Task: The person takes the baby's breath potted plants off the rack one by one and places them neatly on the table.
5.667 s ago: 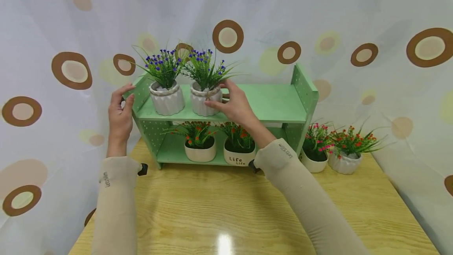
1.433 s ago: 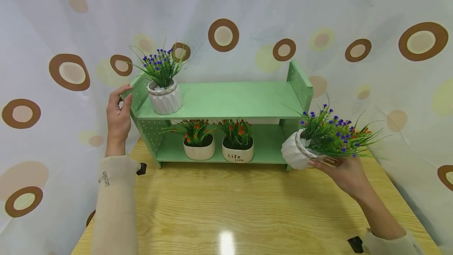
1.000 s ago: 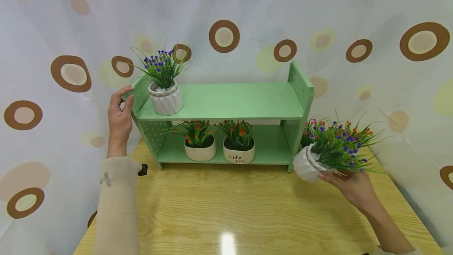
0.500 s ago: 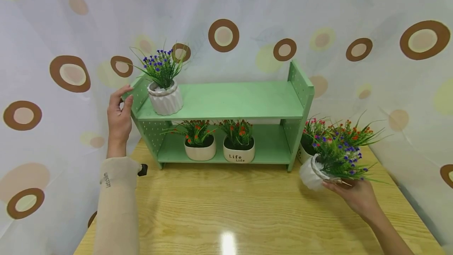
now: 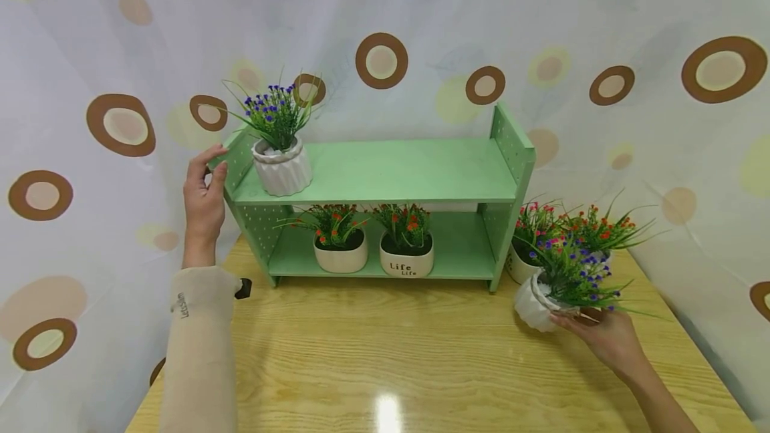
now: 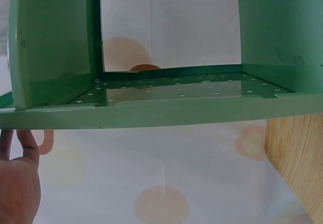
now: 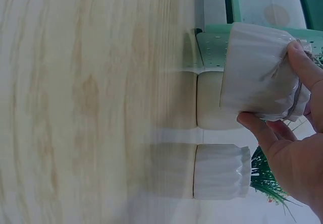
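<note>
My right hand [image 5: 609, 339] pinches the rim of a white fluted flowerpot [image 5: 534, 303] with twine round its rim and blue-violet artificial flowers. The pot leans to the right, just above the table in front of two other potted plants. In the right wrist view, thumb and fingers hold the pot [image 7: 257, 72] from two sides, and its base is off the wood. My left hand [image 5: 204, 202] touches the left side panel of a green two-tier shelf [image 5: 397, 169] with its fingertips. A matching potted plant [image 5: 283, 169] stands at the left of the upper tier.
On the lower tier stand two cream pots with orange-red flowers, one a lettered pot [image 5: 406, 258]. Right of the shelf are a cream pot [image 5: 520, 264] with pink flowers and a white pot [image 7: 222, 171] with red-orange flowers, on the wooden table [image 5: 337, 353]. A patterned curtain hangs behind.
The second blue-flowered pot left the upper tier in my right hand, moved right and down, and tilted. Over the last second it sank closer to the table. My left hand stayed at the shelf.
</note>
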Demonstrator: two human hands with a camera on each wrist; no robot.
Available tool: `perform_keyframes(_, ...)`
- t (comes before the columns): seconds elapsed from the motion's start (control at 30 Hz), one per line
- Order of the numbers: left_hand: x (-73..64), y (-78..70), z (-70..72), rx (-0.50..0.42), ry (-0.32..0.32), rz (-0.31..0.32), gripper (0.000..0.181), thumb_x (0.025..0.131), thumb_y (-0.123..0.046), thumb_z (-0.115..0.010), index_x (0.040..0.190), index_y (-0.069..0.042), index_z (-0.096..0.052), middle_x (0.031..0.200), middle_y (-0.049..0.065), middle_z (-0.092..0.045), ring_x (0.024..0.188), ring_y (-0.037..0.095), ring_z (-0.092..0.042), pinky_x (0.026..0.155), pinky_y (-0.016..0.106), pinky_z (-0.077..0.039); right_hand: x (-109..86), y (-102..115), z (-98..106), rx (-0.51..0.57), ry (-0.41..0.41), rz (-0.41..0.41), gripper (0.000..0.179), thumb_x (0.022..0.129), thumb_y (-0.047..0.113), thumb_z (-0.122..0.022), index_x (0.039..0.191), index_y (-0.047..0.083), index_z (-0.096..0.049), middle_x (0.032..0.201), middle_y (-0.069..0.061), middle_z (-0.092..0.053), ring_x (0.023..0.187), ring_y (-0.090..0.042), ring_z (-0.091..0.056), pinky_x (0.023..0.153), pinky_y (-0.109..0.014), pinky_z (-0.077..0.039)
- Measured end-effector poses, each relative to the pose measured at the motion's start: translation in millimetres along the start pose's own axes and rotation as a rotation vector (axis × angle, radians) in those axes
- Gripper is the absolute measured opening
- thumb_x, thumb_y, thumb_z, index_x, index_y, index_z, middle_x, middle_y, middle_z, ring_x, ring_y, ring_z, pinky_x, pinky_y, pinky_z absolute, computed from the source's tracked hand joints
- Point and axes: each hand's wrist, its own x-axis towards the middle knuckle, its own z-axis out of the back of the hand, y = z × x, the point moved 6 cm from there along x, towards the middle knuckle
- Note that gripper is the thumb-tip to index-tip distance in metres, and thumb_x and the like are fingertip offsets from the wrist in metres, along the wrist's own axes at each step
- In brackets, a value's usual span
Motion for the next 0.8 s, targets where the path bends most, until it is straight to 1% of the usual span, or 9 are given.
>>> perform_keyframes(0.17,0.3,-0.5,-0.2,0.004,0.001,-0.005,0.031,0.1,-0.016,-0.051,0.129,-0.004,-0.055,0.142,0.01,-0.047,0.132,0.012,-0.041,0.1,0.024,-0.033,1.8,-5.0,-1.0,-0.008,-0.012,0.021,0.078,0.081,0.028,-0.077,0.14,-0.004,-0.037,0.126,-0.027,-0.055,0.086,0.016,-0.053,0.066,-0.02,-0.054)
perform_keyframes(0.33,1.3,-0.7,-1.0,0.005,0.001,-0.008,0.031,0.1,-0.016,-0.051,0.129,-0.005,-0.055,0.142,0.009,-0.048,0.131,0.011,-0.041,0.097,0.023,-0.033,1.9,-11.0,-3.6,0.046,-0.008,-0.02,0.08,0.08,0.026,-0.078,0.138,-0.007,-0.034,0.128,-0.034,-0.051,0.085,0.013,-0.055,0.068,-0.022,-0.054)
perform_keyframes(0.4,1.8,-0.8,-1.4,0.004,-0.002,-0.014,0.031,0.1,-0.016,-0.051,0.128,-0.004,-0.055,0.142,0.009,-0.048,0.131,0.011,-0.041,0.096,0.023,-0.034,1.9,-13.5,-4.7,0.05,-0.009,-0.037,0.08,0.08,0.026,-0.079,0.137,-0.008,-0.034,0.127,-0.035,-0.051,0.089,-0.002,-0.065,0.068,-0.022,-0.054)
perform_keyframes(0.47,2.4,-1.3,-1.8,0.0,-0.007,-0.02,0.031,0.1,-0.015,-0.051,0.128,-0.003,-0.055,0.141,0.009,-0.049,0.13,0.011,-0.042,0.095,0.022,-0.034,2.4,-16.4,-6.0,0.04,-0.012,-0.043,0.078,0.08,0.027,-0.079,0.135,-0.008,-0.036,0.125,-0.035,-0.052,0.093,-0.018,-0.068,0.067,-0.022,-0.054)
perform_keyframes(0.57,2.5,-1.5,-2.1,0.0,-0.011,-0.025,0.03,0.099,-0.013,-0.051,0.127,-0.002,-0.056,0.14,0.01,-0.049,0.13,0.01,-0.042,0.094,0.022,-0.034,2.6,-19.6,-8.1,0.022,-0.018,-0.046,0.079,0.079,0.028,-0.08,0.135,-0.007,-0.036,0.124,-0.035,-0.053,0.102,-0.042,-0.063,0.066,-0.022,-0.054)
perform_keyframes(0.7,0.9,-0.6,-1.8,0.01,-0.001,-0.011,0.031,0.1,-0.015,-0.051,0.128,-0.003,-0.055,0.141,0.008,-0.049,0.131,0.01,-0.041,0.095,0.022,-0.034,2.9,-21.0,-10.9,0.032,-0.015,-0.028,0.079,0.078,0.025,-0.081,0.134,-0.006,-0.036,0.124,-0.035,-0.053,0.102,-0.043,-0.062,0.067,-0.023,-0.055)
perform_keyframes(0.73,0.5,-0.2,-1.3,0.015,0.0,-0.004,0.031,0.1,-0.016,-0.051,0.128,-0.004,-0.056,0.142,0.007,-0.048,0.131,0.01,-0.041,0.096,0.022,-0.034,3.6,-20.2,-11.4,0.032,-0.018,-0.009,0.078,0.077,0.024,-0.081,0.134,-0.007,-0.037,0.124,-0.034,-0.054,0.101,-0.04,-0.063,0.067,-0.023,-0.054)
perform_keyframes(0.77,0.2,0.0,-0.7,0.018,0.002,-0.002,0.031,0.1,-0.017,-0.051,0.129,-0.005,-0.056,0.142,0.007,-0.048,0.131,0.01,-0.041,0.097,0.022,-0.033,4.3,-19.4,-12.0,0.035,-0.022,0.011,0.076,0.077,0.022,-0.081,0.134,-0.006,-0.039,0.124,-0.031,-0.055,0.1,-0.034,-0.064,0.068,-0.022,-0.054)
perform_keyframes(0.8,-0.1,0.4,0.1,0.019,0.002,0.001,0.032,0.1,-0.017,-0.051,0.129,-0.005,-0.056,0.142,0.007,-0.048,0.131,0.01,-0.041,0.097,0.022,-0.033,5.2,-18.5,-12.7,0.035,-0.028,0.033,0.074,0.077,0.021,-0.082,0.133,-0.005,-0.041,0.122,-0.024,-0.058,0.099,-0.026,-0.065,0.069,-0.022,-0.054)
